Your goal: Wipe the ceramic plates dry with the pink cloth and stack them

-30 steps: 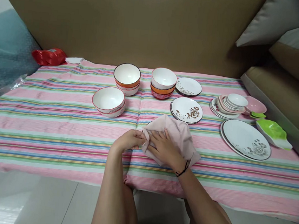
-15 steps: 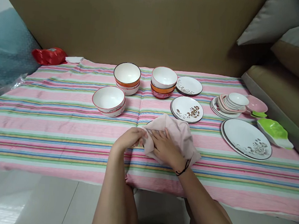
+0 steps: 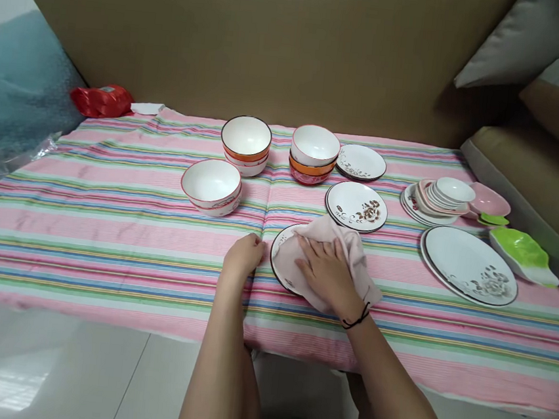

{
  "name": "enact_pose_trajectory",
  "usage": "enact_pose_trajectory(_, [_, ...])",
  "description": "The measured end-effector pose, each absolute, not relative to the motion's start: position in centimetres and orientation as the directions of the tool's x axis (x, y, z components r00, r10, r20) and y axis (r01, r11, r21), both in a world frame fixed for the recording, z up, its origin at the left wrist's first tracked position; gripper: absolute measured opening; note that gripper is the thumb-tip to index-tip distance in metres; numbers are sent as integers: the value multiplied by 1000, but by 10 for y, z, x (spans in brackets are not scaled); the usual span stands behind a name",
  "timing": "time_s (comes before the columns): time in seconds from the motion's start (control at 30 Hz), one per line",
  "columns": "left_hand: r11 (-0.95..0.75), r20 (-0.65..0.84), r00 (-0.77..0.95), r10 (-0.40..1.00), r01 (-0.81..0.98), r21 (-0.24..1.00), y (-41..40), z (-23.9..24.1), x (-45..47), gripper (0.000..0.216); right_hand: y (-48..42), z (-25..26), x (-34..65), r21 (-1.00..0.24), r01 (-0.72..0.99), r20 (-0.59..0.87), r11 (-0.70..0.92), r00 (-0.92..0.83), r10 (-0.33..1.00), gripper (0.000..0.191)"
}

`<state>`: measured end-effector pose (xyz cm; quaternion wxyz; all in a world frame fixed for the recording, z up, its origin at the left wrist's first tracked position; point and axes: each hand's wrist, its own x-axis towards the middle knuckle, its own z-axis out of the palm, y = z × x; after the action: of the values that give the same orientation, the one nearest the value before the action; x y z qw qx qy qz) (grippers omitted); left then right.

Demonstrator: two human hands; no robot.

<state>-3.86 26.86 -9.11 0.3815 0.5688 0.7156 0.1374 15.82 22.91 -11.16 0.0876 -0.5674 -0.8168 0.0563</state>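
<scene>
— Where was the pink cloth (image 3: 360, 263) placed?
— It was draped over a plate (image 3: 283, 237) at the centre of the frame, with the plate's left edge uncovered.
— How were the fingers held?
— The right hand (image 3: 327, 271) was laid on the cloth, its fingers spread apart. The left hand (image 3: 244, 256) was held just left of the plate, fingers curled; whether anything was gripped could not be told.
— And nearby?
— Stacked bowls (image 3: 213, 183) were seen at upper centre, on a striped cover (image 3: 109, 236).
</scene>
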Motion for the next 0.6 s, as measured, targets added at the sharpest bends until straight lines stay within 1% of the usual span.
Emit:
enact_pose_trajectory(0.1, [301,-383,-59,922,733,610,268,-89,-38,17,226,-114,151,-257,795,35,549,-560,828,49])
enact_pose_trajectory(0.17, [289,-380,-52,924,747,599,269,-89,-36,17,225,-115,147,-300,738,31,605,-626,779,48])
enact_pose_trajectory(0.2, [282,-379,-48,924,754,593,269,-88,-36,18,226,-116,146,-309,747,44,589,-607,794,48])
enact_pose_trajectory(0.3, [268,-377,-39,925,771,578,269,-87,-34,20,233,-116,151,-328,816,122,475,-462,878,52])
enact_pose_trajectory(0.33, [265,-378,-36,925,775,574,268,-87,-34,21,235,-115,154,-345,828,152,441,-415,897,50])
enact_pose_trajectory(0.4, [265,-382,-36,923,780,567,268,-87,-35,21,238,-113,160,-397,830,203,391,-336,920,36])
enact_pose_trajectory(0.47, [270,-387,-41,921,782,561,268,-87,-35,20,238,-111,162,-477,808,212,345,-275,938,23])
enact_pose_trajectory(0.53, [277,-391,-47,919,783,557,268,-87,-35,20,235,-109,157,-561,759,168,331,-287,943,23])
enact_pose_trajectory(0.6, [279,-394,-49,918,784,554,268,-86,-35,20,231,-108,149,-603,710,123,363,-367,922,24])
